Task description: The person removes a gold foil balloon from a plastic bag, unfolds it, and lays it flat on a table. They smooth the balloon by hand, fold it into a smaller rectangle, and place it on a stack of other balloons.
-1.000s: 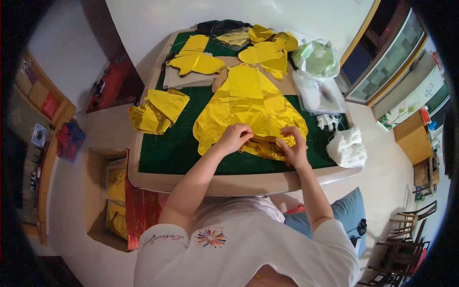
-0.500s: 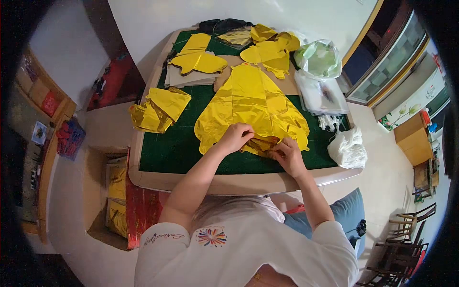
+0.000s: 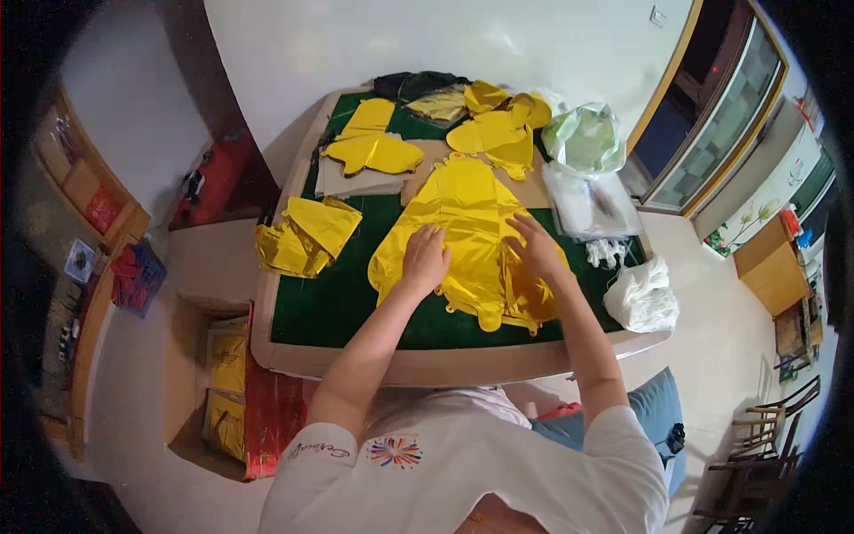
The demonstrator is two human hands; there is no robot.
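A large yellow foil balloon (image 3: 471, 209), flat and creased, lies spread on the green table top (image 3: 347, 311) in front of me. My left hand (image 3: 427, 260) rests on its left half, fingers stretched forward over the foil. Over the right half is my right hand (image 3: 539, 249), its fingers apart and pointing away from me, close to a fold in the foil. The balloon's lower edge (image 3: 489, 319), with small tabs, shows between my forearms. Part of the right side is hidden under my right hand and wrist.
Folded yellow foil (image 3: 307, 240) lies at the left, with more foil pieces (image 3: 378, 153) behind. At the back right are a plastic bag (image 3: 585, 142) and clear sheets (image 3: 592, 203). White string (image 3: 642, 298) sits at the right edge. A cardboard box (image 3: 191, 400) stands on the floor.
Both hands have left the balloon's near edge and moved forward over its middle, fingers now opened out. The bunched near edge has spread out toward me. The view has tilted slightly.
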